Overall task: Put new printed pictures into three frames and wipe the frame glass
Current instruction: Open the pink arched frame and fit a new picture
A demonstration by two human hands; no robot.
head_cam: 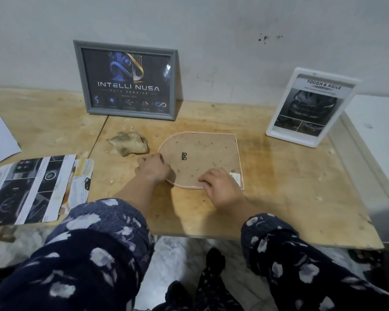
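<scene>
While the arched pink frame (pixel 200 160) lies face down at the middle of the plywood table (pixel 279 187), its brown backing board up, the left hand (pixel 154 168) curls its fingers over the rounded end and the right hand (pixel 220 185) presses bent fingers on the near edge. A crumpled cloth (pixel 129 143) sits just left. Behind stand 2 frames: the grey frame (pixel 128 80) and the white frame (pixel 310 107). Printed pictures (pixel 32 189) lie far left.

Arched frame (pixel 200 160) face down at centre of table (pixel 279 187). Left hand (pixel 154 168) on its left edge, right hand (pixel 220 184) on its near edge. Cloth (pixel 129 143) just left of it. Grey frame (pixel 127 80) behind, against wall (pixel 211 41). White frame (pixel 310 107) standing far right. Prints (pixel 34 187) stacked at left.
</scene>
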